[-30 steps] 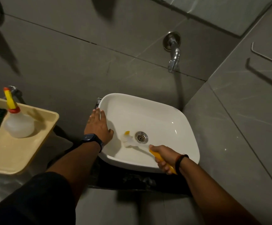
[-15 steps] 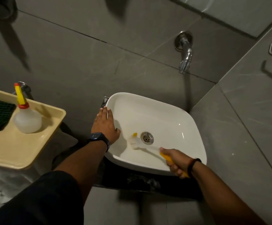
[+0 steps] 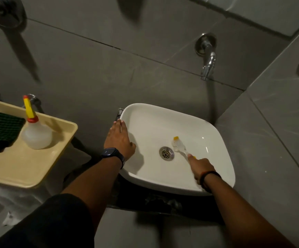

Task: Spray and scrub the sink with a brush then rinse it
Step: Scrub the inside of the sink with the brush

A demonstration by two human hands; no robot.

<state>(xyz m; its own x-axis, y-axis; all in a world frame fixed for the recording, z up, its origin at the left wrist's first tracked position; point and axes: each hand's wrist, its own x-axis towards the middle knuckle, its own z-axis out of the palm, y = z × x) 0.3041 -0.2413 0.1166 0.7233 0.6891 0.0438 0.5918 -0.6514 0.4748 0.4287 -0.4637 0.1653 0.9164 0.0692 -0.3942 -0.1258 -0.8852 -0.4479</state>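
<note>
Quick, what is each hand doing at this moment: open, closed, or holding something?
Left hand: open, flat on the left rim of the sink, holding nothing.
Right hand: closed on the handle of the brush.

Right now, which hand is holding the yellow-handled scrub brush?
The right hand holds the white-bristled brush beside the drain; the left hand, wearing the watch, rests on the white sink's rim.
</note>
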